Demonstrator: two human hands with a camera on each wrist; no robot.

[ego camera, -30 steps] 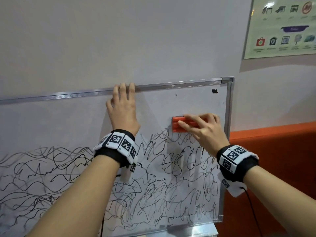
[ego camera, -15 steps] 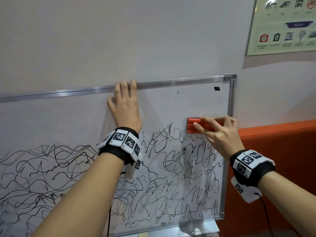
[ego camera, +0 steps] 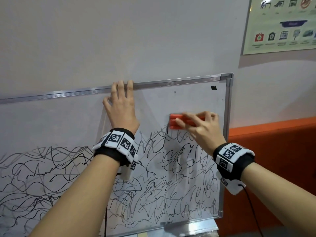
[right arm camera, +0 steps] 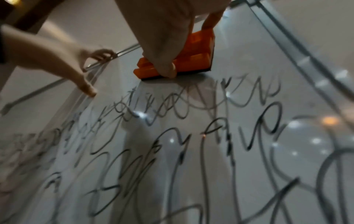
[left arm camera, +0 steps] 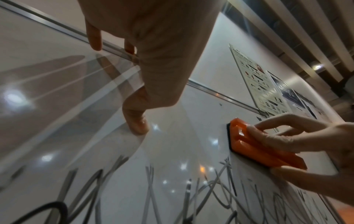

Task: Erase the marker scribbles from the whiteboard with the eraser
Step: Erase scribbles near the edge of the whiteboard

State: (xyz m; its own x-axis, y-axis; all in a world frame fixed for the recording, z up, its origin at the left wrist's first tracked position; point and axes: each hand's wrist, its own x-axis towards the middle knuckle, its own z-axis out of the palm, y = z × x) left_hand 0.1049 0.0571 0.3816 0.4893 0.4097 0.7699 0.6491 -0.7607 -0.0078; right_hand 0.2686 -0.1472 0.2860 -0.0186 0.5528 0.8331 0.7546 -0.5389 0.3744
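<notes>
Wiping is the step in hand: the eraser (ego camera: pixel 185 121) is pressed with its dark felt side flat against the whiteboard (ego camera: pixel 68 120), in the upper right part, just above the top edge of the scribbles (ego camera: pixel 153 182) and near the right frame. It is gripped by the right hand (ego camera: pixel 201 130), with fingers curled over its orange back and the thumb (right arm camera: pixel 166 69) pinched on its lower edge. Its long axis is laid horizontally, along the top frame (ego camera: pixel 171 82) of the board; one short end is pointed to the left, the other is covered by the fingers. The left hand (ego camera: pixel 122 109) is held open, fingers spread flat on the board and fingertips over the top frame, so the board is steadied. The upper band appears already cleaned, while most of the scribbles below are not yet removed. For the next move, a lower stroke across the marks is probably needed, with firm pressure kept.
</notes>
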